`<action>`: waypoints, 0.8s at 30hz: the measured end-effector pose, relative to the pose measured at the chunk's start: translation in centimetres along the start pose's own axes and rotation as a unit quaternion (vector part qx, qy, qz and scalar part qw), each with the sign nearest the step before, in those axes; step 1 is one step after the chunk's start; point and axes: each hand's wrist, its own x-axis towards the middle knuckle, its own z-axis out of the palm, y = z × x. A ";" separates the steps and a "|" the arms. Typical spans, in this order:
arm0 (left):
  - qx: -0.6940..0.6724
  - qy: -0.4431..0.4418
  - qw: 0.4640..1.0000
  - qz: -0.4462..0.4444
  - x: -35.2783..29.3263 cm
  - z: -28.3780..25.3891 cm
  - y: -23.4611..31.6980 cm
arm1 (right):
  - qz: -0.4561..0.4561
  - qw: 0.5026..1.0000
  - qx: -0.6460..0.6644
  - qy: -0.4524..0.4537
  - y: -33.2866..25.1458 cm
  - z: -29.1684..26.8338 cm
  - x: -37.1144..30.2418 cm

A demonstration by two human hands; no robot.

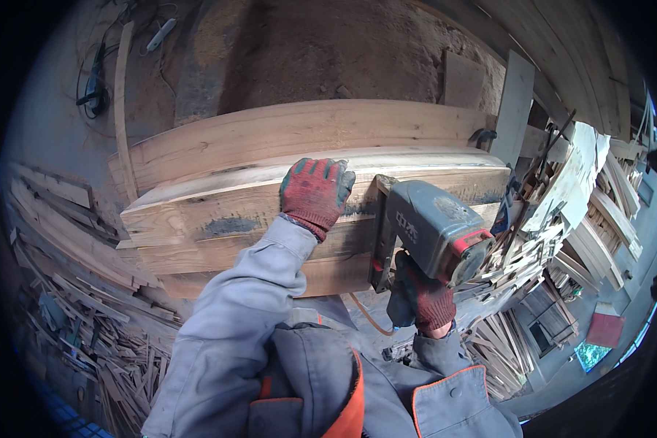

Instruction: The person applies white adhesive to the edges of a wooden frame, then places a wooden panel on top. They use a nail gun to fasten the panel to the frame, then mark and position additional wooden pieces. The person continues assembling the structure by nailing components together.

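My left hand (317,196), in a red and dark knit glove, grips the upper edge of a stack of joined wooden boards (175,226), its fingers bent over the pale rim. In my right hand (425,293), gloved the same way, is the handle of a grey nail gun (432,219) with a red-trimmed end cap. The tool's nose and magazine lie over the boards, just right of my left hand. Whether the nose touches the wood I cannot tell. A thin orange-brown air hose (369,315) runs below the gun.
Behind the boards stands a long curved-looking plank (306,131). Scrap wood strips lie heaped at left (124,358) and in a right-hand pile (518,255). A corded power tool (95,91) and a white power strip (160,34) are on the far-left floor.
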 end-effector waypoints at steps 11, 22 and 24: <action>0.025 -0.062 0.998 -0.010 -0.1 0.1 0.0 | -0.002 1.000 -0.016 -0.021 -2.5 -1.1 1.0; 0.022 0.002 1.000 -0.003 -0.3 0.4 -0.1 | 0.158 0.968 0.145 0.130 2.3 -1.7 -2.7; 0.021 0.019 1.000 -0.001 -0.2 0.4 -0.1 | 0.162 0.966 0.146 0.140 2.7 -3.4 -2.0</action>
